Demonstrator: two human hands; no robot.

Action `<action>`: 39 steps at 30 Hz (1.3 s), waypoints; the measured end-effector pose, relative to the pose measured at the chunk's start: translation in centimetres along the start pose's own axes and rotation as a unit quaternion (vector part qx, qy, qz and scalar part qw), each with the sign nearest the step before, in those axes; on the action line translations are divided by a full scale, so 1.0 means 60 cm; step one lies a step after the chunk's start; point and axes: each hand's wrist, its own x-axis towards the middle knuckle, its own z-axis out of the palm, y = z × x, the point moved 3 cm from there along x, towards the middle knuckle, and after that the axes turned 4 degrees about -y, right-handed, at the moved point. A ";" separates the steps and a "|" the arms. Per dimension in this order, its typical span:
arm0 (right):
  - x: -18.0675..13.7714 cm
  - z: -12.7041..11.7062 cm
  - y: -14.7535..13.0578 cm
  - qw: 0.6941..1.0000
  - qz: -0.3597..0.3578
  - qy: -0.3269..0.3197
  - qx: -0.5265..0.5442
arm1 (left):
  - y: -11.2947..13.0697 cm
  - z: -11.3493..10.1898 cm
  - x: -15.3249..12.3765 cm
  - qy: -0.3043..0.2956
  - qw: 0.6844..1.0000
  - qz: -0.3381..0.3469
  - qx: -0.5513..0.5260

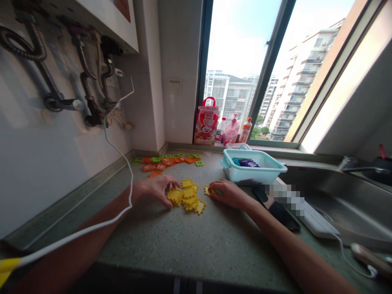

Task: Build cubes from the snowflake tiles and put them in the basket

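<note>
Several yellow notched interlocking tiles [190, 194] lie in a loose, overlapping heap on the speckled grey-green counter [208, 241]. My left hand [157, 188] rests at the heap's left side, its thumb and fingers spread apart around the outermost tiles. To the right of the heap, my right hand [228, 192] pinches one separate yellow interlocking tile [206, 190] close to the counter, and its fingers cover part of it. Behind my left hand, orange interlocking tiles [167, 162] and green interlocking tiles [199, 163] lie spread toward the wall.
A light-blue plastic basin [257, 171] holds purple and teal pieces. Beside it lie a dark phone [278, 210] and a white power strip [318, 218], left of the steel sink [361, 196]. A white cable [130, 179] crosses over my left forearm. Bottles [232, 131] line the windowsill.
</note>
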 end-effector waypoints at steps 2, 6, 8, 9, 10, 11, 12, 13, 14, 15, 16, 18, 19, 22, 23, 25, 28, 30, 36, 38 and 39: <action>0.000 -0.002 -0.001 1.000 0.005 0.002 -0.007 | 0.001 0.006 0.003 -0.001 1.000 0.001 0.007; -0.002 -0.003 0.006 0.999 0.035 0.003 -0.031 | -0.019 0.006 0.010 0.031 0.999 -0.017 0.018; -0.003 -0.002 0.014 0.998 0.047 0.007 -0.039 | -0.045 0.000 0.014 0.066 0.996 -0.054 0.028; -0.003 -0.001 0.017 0.998 0.050 0.009 -0.040 | -0.059 -0.002 0.016 0.081 0.994 -0.071 0.033; -0.004 0.000 0.021 0.998 0.051 0.011 -0.037 | -0.072 -0.004 0.018 0.091 0.992 -0.083 0.036; -0.005 0.001 0.023 0.998 0.051 0.014 -0.032 | -0.083 -0.004 0.021 0.098 0.991 -0.088 0.035; -0.006 0.002 0.024 0.998 0.051 0.022 -0.025 | -0.092 -0.003 0.023 0.103 0.990 -0.089 0.032; -0.006 0.003 0.024 0.998 0.050 0.034 -0.013 | -0.099 -0.002 0.026 0.108 0.990 -0.087 0.029; -0.004 0.003 0.021 0.998 0.048 0.049 0.003 | -0.103 0.000 0.028 0.112 0.990 -0.084 0.025; -0.001 0.003 0.016 0.997 0.045 0.067 0.023 | -0.106 0.002 0.029 0.116 0.990 -0.083 0.021; 0.005 0.002 0.008 0.995 0.040 0.086 0.043 | -0.107 0.003 0.031 0.119 0.989 -0.085 0.017; 0.025 0.002 -0.016 0.990 0.028 0.116 0.071 | -0.107 0.003 0.031 0.116 0.989 -0.088 0.007; 0.040 0.003 -0.030 0.990 0.021 0.119 0.074 | -0.107 0.001 0.029 0.112 0.990 -0.086 0.001; 0.099 0.012 -0.078 0.995 -0.009 0.089 0.048 | -0.107 -0.009 0.021 0.093 0.993 -0.076 -0.016; 0.120 0.015 -0.092 0.996 -0.016 0.079 0.036 | -0.109 -0.012 0.017 0.084 0.993 -0.079 -0.025; 0.159 0.018 -0.114 0.997 -0.027 0.072 0.014 | -0.115 -0.018 0.008 0.065 0.992 -0.097 -0.045; 0.202 0.021 -0.132 0.996 -0.038 0.082 -0.001 | -0.128 -0.021 0.000 0.047 0.988 -0.125 -0.071; 0.219 0.026 -0.139 0.995 -0.041 0.093 -0.006 | -0.132 -0.020 -0.001 0.038 0.988 -0.125 -0.086; 0.229 0.038 -0.145 0.997 -0.063 0.037 -0.026 | -0.132 -0.018 -0.004 0.040 0.984 -0.130 -0.113; 0.224 0.029 -0.137 0.998 -0.051 0.025 -0.038 | -0.137 -0.017 -0.007 0.036 0.980 -0.166 -0.106; 0.220 0.024 -0.132 0.998 -0.041 0.021 -0.049 | -0.139 -0.016 -0.008 0.026 0.978 -0.179 -0.105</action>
